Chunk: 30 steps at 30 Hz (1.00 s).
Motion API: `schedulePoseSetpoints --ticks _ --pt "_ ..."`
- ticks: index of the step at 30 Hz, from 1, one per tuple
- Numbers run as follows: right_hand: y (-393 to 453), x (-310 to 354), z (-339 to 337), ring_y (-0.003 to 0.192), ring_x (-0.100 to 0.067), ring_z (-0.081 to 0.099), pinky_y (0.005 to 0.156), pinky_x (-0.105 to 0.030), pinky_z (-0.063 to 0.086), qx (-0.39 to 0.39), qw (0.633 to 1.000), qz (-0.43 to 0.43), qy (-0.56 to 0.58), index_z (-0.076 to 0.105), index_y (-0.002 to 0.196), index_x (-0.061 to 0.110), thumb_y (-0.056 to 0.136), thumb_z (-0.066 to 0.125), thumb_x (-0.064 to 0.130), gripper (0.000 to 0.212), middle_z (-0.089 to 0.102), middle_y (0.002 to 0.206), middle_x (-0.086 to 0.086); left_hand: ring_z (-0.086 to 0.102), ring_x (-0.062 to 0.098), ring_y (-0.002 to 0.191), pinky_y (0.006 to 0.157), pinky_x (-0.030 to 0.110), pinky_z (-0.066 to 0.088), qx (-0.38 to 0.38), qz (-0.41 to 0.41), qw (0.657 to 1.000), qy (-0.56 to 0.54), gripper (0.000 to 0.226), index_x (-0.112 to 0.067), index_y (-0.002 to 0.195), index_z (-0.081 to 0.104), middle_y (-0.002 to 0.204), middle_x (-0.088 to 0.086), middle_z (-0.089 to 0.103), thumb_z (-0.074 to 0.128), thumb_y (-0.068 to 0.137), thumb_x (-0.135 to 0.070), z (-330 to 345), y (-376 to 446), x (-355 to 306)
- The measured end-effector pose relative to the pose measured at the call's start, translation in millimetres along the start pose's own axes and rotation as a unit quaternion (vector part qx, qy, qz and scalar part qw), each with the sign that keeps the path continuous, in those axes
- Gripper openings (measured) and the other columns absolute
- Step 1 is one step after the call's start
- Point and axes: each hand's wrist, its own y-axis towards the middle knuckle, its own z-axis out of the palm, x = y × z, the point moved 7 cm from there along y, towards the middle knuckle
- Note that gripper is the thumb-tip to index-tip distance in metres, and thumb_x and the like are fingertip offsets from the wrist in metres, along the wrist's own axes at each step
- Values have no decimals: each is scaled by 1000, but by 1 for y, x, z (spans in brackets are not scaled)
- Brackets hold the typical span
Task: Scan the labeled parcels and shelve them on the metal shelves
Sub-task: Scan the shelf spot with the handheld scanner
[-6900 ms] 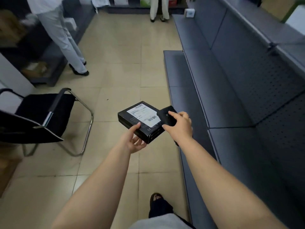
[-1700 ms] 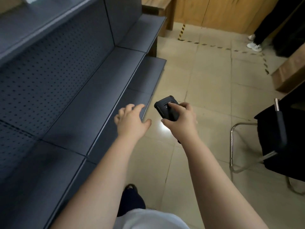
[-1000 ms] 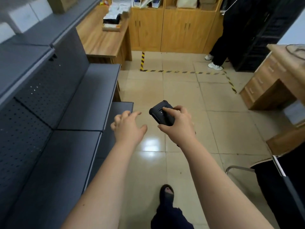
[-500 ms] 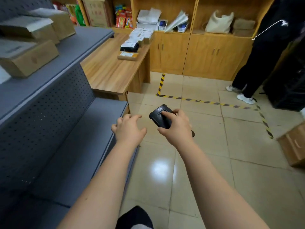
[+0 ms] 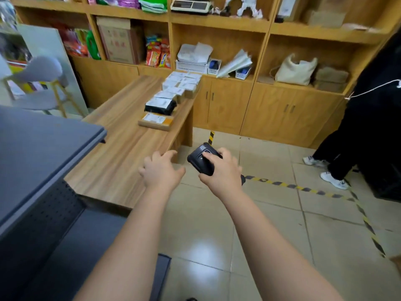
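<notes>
Since half a second ago we are facing the wooden desk [image 5: 121, 153] more squarely, and the parcels [image 5: 171, 92] on it are sitting closer in our view, while the cardboard boxes on the upper shelf are gone from sight. Nearest to us, the grey metal shelves [image 5: 43, 153] are running along our left side. We are holding our left hand [image 5: 161, 172] out empty, fingers loosely spread above the desk's near corner. Beside it, our right hand [image 5: 221, 172] is gripping the black scanner [image 5: 200, 159], thumb lying on its top face. Farther off, the labeled parcels are lying in a row along the desk's right edge, a flat brown one nearest, then a black one. Behind them wooden cabinets [image 5: 260, 101] are lining the wall, and a person in dark clothes [image 5: 368, 127] is standing at right.
</notes>
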Motion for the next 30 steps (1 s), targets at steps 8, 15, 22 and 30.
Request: schedulePoseSetpoints --ticks 8,15,22,30 --pt "206 -23 50 130 -26 33 105 -44 32 41 998 -18 51 52 137 36 78 72 40 63 36 143 1 37 33 131 109 52 28 23 -67 997 16 59 -35 144 45 141 6 47 62 90 -51 50 178 -24" --pt "391 -22 127 126 -28 37 105 -46 35 135 983 -111 51 52 137 37 80 73 42 61 36 142 1 37 33 129 103 48 30 30 -197 980 2 56 -32 140 46 139 7 47 59 90 -54 99 329 -24" --pt "511 17 206 129 -26 35 107 -48 35 232 950 -203 38 50 139 36 81 71 42 61 33 146 1 31 33 138 110 50 31 13 -379 921 -89 68 -31 146 43 147 8 42 66 86 -55 123 407 30" --pt "605 67 280 129 -27 35 110 -44 30 256 930 -264 -6 51 139 37 82 70 41 60 34 146 -1 1 35 152 120 56 14 33 -527 818 -227 102 -16 154 23 164 16 10 70 79 -65 205 491 73"
